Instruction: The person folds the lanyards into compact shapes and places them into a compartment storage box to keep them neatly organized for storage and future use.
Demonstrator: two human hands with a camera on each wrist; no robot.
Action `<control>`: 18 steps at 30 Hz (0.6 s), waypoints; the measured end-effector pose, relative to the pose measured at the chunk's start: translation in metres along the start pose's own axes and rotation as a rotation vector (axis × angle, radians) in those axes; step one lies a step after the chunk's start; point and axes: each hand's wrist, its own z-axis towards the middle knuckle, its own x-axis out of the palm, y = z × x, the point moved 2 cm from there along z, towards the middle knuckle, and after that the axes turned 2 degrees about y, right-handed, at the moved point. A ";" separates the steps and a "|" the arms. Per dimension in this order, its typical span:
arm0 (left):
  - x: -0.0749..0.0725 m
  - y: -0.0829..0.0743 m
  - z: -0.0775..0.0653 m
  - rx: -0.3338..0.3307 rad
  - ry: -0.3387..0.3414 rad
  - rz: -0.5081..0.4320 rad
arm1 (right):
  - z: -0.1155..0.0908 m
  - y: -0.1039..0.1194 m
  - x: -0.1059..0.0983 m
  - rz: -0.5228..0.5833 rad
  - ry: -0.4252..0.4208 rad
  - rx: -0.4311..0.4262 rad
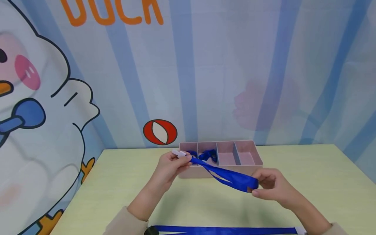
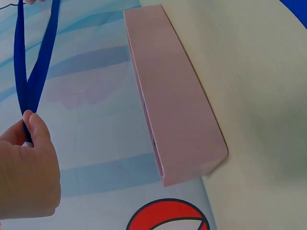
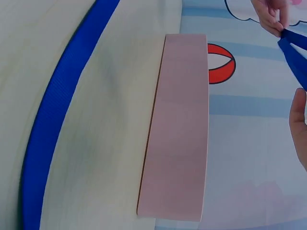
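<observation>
A blue lanyard (image 1: 235, 178) with a white plastic clip (image 1: 179, 153) is stretched in the air between both hands. My left hand (image 1: 173, 168) pinches it just beside the clip; in the left wrist view, thumb and finger of the left hand (image 2: 33, 172) press the two straps together. At the other end, my right hand (image 1: 273, 186) holds the folded loop between thumb and curled fingers. Only part of the right hand (image 3: 298, 124) shows at the edge of the right wrist view. The lanyard slopes down from left to right, its straps slightly apart midway.
Behind the hands stands a pink box (image 1: 223, 172) divided into compartments. Coiled blue lanyards (image 1: 208, 155) lie in its two left compartments. Along the table's near edge lies another blue lanyard (image 1: 223, 230), with a dark object (image 1: 151, 230) at its left end. A printed curtain (image 1: 223, 65) hangs behind the table.
</observation>
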 end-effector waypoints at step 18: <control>-0.001 0.008 -0.016 -0.052 0.004 -0.013 | 0.010 0.009 0.009 -0.488 -0.657 -0.003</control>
